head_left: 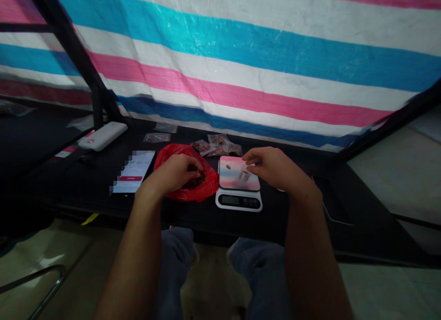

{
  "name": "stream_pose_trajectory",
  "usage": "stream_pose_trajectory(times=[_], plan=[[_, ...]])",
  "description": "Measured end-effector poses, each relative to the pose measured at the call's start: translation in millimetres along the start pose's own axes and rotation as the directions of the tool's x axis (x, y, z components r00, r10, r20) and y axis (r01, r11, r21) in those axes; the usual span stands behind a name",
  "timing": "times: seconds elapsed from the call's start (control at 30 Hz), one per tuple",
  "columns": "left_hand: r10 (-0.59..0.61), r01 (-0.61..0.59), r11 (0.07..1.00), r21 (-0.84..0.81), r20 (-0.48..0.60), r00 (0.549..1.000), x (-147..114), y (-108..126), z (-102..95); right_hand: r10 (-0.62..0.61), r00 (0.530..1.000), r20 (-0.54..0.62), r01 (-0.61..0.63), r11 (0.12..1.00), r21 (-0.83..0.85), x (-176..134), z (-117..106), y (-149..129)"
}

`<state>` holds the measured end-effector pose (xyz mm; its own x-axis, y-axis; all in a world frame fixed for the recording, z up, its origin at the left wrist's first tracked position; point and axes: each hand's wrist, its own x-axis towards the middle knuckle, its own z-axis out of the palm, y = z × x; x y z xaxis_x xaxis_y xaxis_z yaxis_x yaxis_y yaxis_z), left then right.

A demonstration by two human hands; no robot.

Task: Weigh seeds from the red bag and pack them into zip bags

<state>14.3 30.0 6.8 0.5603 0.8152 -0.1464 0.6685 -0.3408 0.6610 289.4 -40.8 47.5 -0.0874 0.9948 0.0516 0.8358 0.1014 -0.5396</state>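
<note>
- Leaning over the open red bag (205,194), your left hand (179,173) has its fingertips at the dark pieces (193,182) in it; the fingers are bent close together, but I cannot tell if they pinch a piece.
- Your right hand (272,166) is above the back right part of the kitchen scale (227,181), its fingers bent, with a narrow space between them.
- The small clear container (245,174) stands on the scale's plate, just below and in front of your right fingertips; I cannot tell if they grip it. It is short, so its long axis is not clear.
- A single brown piece (228,166) lies on the plate to the left of the container, its length running roughly sideways; your right hand is the nearer one.
- The bag sits on the counter (193,214) just left of the scale, with filled small bags (217,148) behind.
</note>
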Motion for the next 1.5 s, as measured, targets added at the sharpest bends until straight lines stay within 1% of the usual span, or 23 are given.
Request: stream_pose_trajectory(times=[0.1,0.2,0.27,0.4,0.5,0.6,0.67,0.73,0.87,0.93,1.0,1.07,1.13,1.2,1.23,1.3,1.37,1.4,1.43,1.5], plan=[[-0.017,0.017,1.000,-0.027,0.005,1.000,0,-1,1.5,-0.040,0.998,-0.051,0.041,0.999,0.031,3,2,-2],[-0.013,0.013,0.999,-0.047,0.008,1.000,1,-2,2.3,-0.091,0.990,-0.104,0.092,0.996,0.010,14,13,-1],[0.000,0.000,0.999,-0.042,0.005,1.000,1,-3,2.1,-0.103,0.991,-0.090,0.100,0.994,-0.045,24,24,-1],[0.004,-0.004,1.000,-0.026,0.017,1.000,-1,-2,0.8,-0.089,0.996,-0.022,0.083,0.979,-0.186,39,46,-3],[-0.016,0.016,1.000,-0.013,0.026,1.000,-2,0,0.4,-0.061,0.998,-0.010,0.056,0.963,-0.262,44,55,-6],[-0.032,0.031,0.999,0.037,0.012,0.999,-2,0,0.2,-0.049,0.999,-0.001,0.047,0.960,-0.276,46,58,-9],[-0.036,0.036,0.998,0.054,-0.001,0.999,-1,-1,0.1,-0.085,0.996,-0.004,0.082,0.966,-0.244,46,56,-10],[-0.042,0.043,0.998,0.040,-0.008,0.999,-1,-3,0.2,-0.133,0.991,-0.023,0.127,0.976,-0.176,43,48,-9],[-0.050,0.050,0.999,-0.009,0.016,0.999,0,-7,1.6,-0.145,0.985,-0.097,0.148,0.989,0.027,29,25,-6],[-0.037,0.037,0.999,-0.012,0.023,0.999,0,-7,2.2,-0.159,0.979,-0.129,0.175,0.977,0.122,22,19,-8],[-0.018,0.018,1.000,0.015,0.008,1.000,-1,-3,1.8,-0.202,0.970,-0.134,0.225,0.956,0.188,20,22,-16],[0.002,-0.002,0.999,0.052,-0.009,1.000,-4,1,0.2,-0.258,0.960,-0.105,0.277,0.931,0.239,21,34,-26],[0.009,-0.009,0.998,0.062,0.001,1.000,-6,6,-1.9,-0.319,0.946,-0.057,0.322,0.903,0.284,25,49,-36],[0.000,-0.001,0.998,0.061,0.004,1.000,-7,8,-3.7,-0.368,0.930,-0.017,0.356,0.886,0.297,27,57,-43],[-0.005,0.005,0.998,0.069,-0.008,1.000,-8,9,-4.3,-0.375,0.927,-0.010,0.361,0.886,0.291,27,57,-43],[-0.009,0.014,0.995,0.103,-0.041,0.999,-9,9,-5.0,-0.348,0.937,-0.046,0.348,0.905,0.247,22,48,-39],[-0.006,0.015,0.990,0.137,-0.062,0.998,-9,8,-4.9,-0.264,0.957,-0.124,0.282,0.943,0.174,14,30,-26],[-0.010,0.019,0.989,0.144,-0.060,0.998,-9,8,-4.8,-0.198,0.968,-0.154,0.219,0.967,0.133,9,20,-18],[-0.017,0.025,0.989,0.146,-0.056,0.998,-8,7,-4.6,-0.124,0.980,-0.155,0.141,0.985,0.100,4,11,-8],[-0.020,0.027,0.989,0.145,-0.047,0.999,-7,5,-4.1,-0.003,0.996,-0.087,0.007,0.999,0.048,-5,-1,10]])
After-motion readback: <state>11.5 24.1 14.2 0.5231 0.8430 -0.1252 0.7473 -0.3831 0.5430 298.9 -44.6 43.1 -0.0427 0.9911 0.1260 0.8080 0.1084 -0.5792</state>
